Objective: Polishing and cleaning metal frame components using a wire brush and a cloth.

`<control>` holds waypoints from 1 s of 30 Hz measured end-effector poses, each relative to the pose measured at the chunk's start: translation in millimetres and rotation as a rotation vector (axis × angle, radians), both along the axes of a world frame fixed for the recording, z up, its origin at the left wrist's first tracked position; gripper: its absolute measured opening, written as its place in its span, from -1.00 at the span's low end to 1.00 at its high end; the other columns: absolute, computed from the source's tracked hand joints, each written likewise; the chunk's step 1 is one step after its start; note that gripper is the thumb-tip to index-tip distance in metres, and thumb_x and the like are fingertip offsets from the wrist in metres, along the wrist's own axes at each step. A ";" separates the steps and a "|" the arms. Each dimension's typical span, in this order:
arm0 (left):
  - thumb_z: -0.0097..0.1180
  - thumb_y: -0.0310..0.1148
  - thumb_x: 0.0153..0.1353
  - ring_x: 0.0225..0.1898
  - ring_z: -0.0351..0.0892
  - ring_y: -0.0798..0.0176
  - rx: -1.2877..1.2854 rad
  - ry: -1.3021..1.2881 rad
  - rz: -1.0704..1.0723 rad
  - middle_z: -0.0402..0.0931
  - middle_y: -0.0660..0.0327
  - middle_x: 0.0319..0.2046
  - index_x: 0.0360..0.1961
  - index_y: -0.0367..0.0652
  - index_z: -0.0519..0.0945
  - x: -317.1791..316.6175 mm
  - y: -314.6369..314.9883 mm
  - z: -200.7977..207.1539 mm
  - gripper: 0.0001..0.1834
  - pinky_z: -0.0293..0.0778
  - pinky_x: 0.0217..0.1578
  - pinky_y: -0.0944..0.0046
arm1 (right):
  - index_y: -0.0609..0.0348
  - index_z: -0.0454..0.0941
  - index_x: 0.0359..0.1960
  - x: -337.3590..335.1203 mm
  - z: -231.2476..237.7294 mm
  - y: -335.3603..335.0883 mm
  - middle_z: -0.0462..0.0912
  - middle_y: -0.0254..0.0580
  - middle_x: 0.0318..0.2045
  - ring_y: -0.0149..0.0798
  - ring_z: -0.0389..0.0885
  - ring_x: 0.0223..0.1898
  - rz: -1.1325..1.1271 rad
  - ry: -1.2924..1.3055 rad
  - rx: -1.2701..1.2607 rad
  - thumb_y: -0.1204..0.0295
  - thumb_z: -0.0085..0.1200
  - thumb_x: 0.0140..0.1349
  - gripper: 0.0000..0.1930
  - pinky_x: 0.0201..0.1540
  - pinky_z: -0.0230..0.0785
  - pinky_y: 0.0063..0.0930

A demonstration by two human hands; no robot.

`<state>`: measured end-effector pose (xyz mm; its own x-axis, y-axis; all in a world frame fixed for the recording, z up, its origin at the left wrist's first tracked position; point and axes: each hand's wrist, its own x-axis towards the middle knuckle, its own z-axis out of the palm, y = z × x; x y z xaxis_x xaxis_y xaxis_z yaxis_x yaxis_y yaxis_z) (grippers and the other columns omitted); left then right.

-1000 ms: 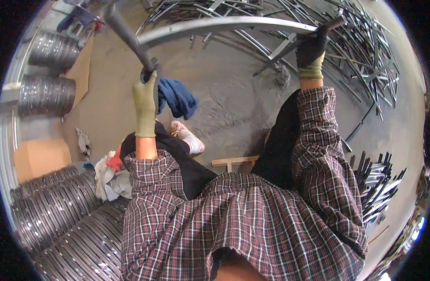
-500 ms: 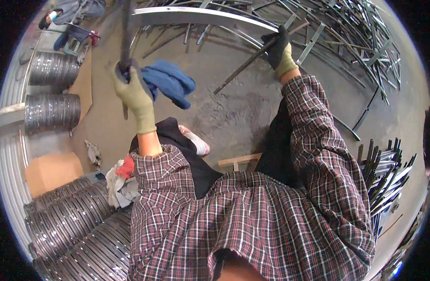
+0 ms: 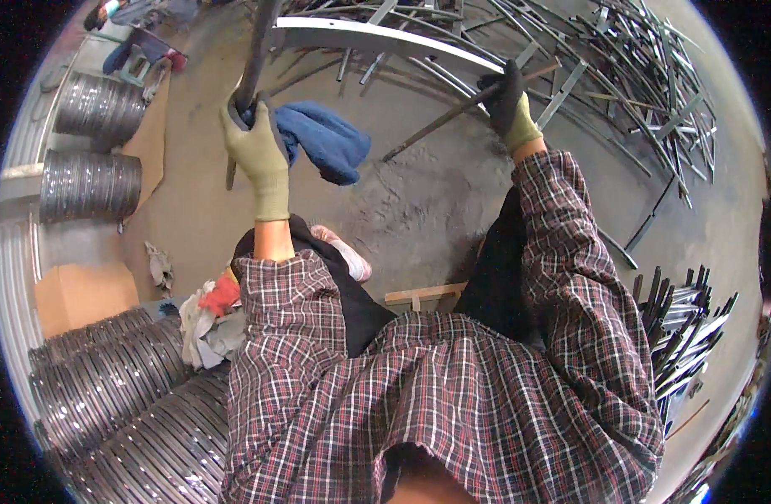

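My left hand (image 3: pixel 258 155), in a light green glove with dark fingers, is closed around an upright dark metal bar (image 3: pixel 256 59). A blue cloth (image 3: pixel 322 143) hangs out from that hand on its right side. My right hand (image 3: pixel 511 109), gloved the same way, wraps round a thinner dark bar (image 3: pixel 432 130) that slants from lower left to upper right. A shiny flat silver bar (image 3: pixel 385 38) spans from the left bar to my right hand. Whether these bars form one joined frame I cannot tell.
A large heap of loose metal bars (image 3: pixel 621 84) covers the floor ahead right. Cut tubes (image 3: pixel 684 323) stand bundled at my right. Coiled dark stock (image 3: pixel 108 370) lies at left, near rags (image 3: pixel 213 323) and cardboard (image 3: pixel 83 298). A wooden piece (image 3: pixel 423 293) is near my legs.
Both hands, the bars and the blue cloth have shifted a little to the right in the picture. Each hand keeps its hold.
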<state>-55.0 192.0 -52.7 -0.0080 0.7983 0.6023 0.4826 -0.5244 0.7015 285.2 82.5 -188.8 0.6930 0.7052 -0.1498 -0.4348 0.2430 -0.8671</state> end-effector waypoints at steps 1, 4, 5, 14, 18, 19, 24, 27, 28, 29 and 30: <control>0.11 -0.48 0.23 -0.13 0.56 0.23 -0.054 -0.087 -0.002 0.56 0.09 -0.09 0.08 -0.36 0.44 -5.7 -5.2 1.8 -0.61 0.43 -0.07 0.21 | 0.32 0.53 -0.21 -16.4 11.2 -3.4 0.61 -0.01 -0.35 -0.15 0.56 -0.36 -0.051 -0.098 0.033 -0.05 0.01 0.29 -0.46 -0.19 0.45 -0.32; 0.13 -0.47 0.23 -0.17 0.59 0.19 0.003 -0.103 0.017 0.59 0.10 -0.14 0.05 -0.38 0.44 -1.5 -11.0 8.6 -0.63 0.45 -0.10 0.19 | 0.29 0.54 -0.19 -5.3 11.7 3.6 0.61 -0.06 -0.37 -0.26 0.55 -0.32 -0.045 0.135 0.040 -0.09 -0.07 0.31 -0.43 -0.19 0.43 -0.43; 0.12 -0.50 0.23 -0.17 0.60 0.20 -0.009 0.094 0.105 0.59 0.10 -0.15 0.04 -0.38 0.44 0.7 -7.3 2.9 -0.64 0.46 -0.11 0.20 | 0.29 0.53 -0.23 10.8 -0.8 -7.2 0.61 -0.07 -0.36 -0.25 0.55 -0.28 0.098 0.022 -0.039 -0.12 -0.10 0.31 -0.41 -0.19 0.43 -0.45; 0.21 -0.50 0.14 -0.19 0.57 0.20 0.014 0.022 0.026 0.56 0.12 -0.21 -0.03 -0.32 0.46 -12.7 8.3 -2.4 -0.64 0.44 -0.10 0.20 | 0.28 0.50 -0.18 -5.1 10.5 3.7 0.60 -0.11 -0.34 -0.23 0.55 -0.20 0.003 0.069 -0.016 -0.15 -0.06 0.28 -0.40 -0.01 0.39 -0.37; 0.16 -0.53 0.17 -0.11 0.55 0.22 0.021 -0.067 -0.021 0.58 0.10 -0.14 -0.01 -0.37 0.49 -15.3 -5.0 4.5 -0.66 0.41 0.00 0.20 | 0.22 0.54 -0.26 -11.5 25.5 0.8 0.61 -0.12 -0.33 -0.27 0.52 -0.22 -0.015 0.064 0.006 -0.09 -0.13 0.35 -0.47 -0.08 0.36 -0.46; 0.16 -0.56 0.16 -0.12 0.55 0.23 -0.054 0.017 -0.025 0.57 0.11 -0.15 0.02 -0.37 0.47 -17.4 2.1 9.2 -0.63 0.42 -0.03 0.20 | 0.22 0.55 -0.27 -21.0 28.2 4.6 0.61 -0.16 -0.33 -0.30 0.51 -0.25 0.004 0.040 0.009 -0.08 -0.17 0.37 -0.47 -0.10 0.34 -0.46; 0.20 -0.51 0.15 -0.13 0.52 0.26 0.090 -0.065 0.018 0.53 0.16 -0.14 0.04 -0.32 0.46 -8.3 -21.4 5.5 -0.59 0.42 -0.05 0.23 | 0.18 0.46 -0.14 -9.4 16.4 -11.0 0.57 -0.19 -0.34 -0.32 0.48 -0.30 -0.016 0.119 0.020 0.01 -0.19 0.42 -0.56 -0.18 0.36 -0.52; 0.24 -0.53 0.05 -0.15 0.54 0.06 -0.122 0.091 0.039 0.48 0.06 -0.16 -0.01 -0.30 0.42 -4.0 6.9 8.3 -0.55 0.44 -0.08 0.14 | 0.20 0.50 -0.16 -3.7 18.8 1.0 0.57 -0.21 -0.32 -0.32 0.50 -0.26 0.050 0.035 -0.012 -0.01 -0.20 0.42 -0.53 -0.07 0.38 -0.41; 0.25 -0.50 0.05 -0.15 0.54 0.04 -0.052 0.053 0.068 0.49 0.04 -0.16 -0.02 -0.29 0.43 -9.3 2.7 6.5 -0.56 0.43 -0.08 0.13 | 0.22 0.51 -0.14 -4.7 13.1 7.2 0.57 -0.22 -0.31 -0.30 0.50 -0.24 0.040 0.050 -0.028 -0.01 -0.21 0.42 -0.51 -0.01 0.37 -0.38; 0.25 -0.48 0.05 -0.14 0.54 0.03 0.015 0.006 0.097 0.49 0.02 -0.16 -0.03 -0.29 0.44 -10.0 2.0 7.8 -0.57 0.43 -0.08 0.11 | 0.24 0.50 -0.11 -6.5 12.4 4.9 0.58 -0.21 -0.29 -0.30 0.50 -0.24 0.102 -0.023 0.022 0.03 -0.23 0.43 -0.53 -0.01 0.36 -0.38; 0.20 -0.37 0.15 -0.21 0.59 0.13 0.147 -0.046 0.116 0.60 0.12 -0.29 -0.08 -0.25 0.50 -10.0 -2.5 9.9 -0.67 0.44 -0.12 0.14 | 0.24 0.49 -0.10 -9.6 15.6 -0.6 0.58 -0.21 -0.29 -0.30 0.50 -0.23 0.108 -0.142 0.111 0.07 -0.25 0.45 -0.55 -0.01 0.37 -0.36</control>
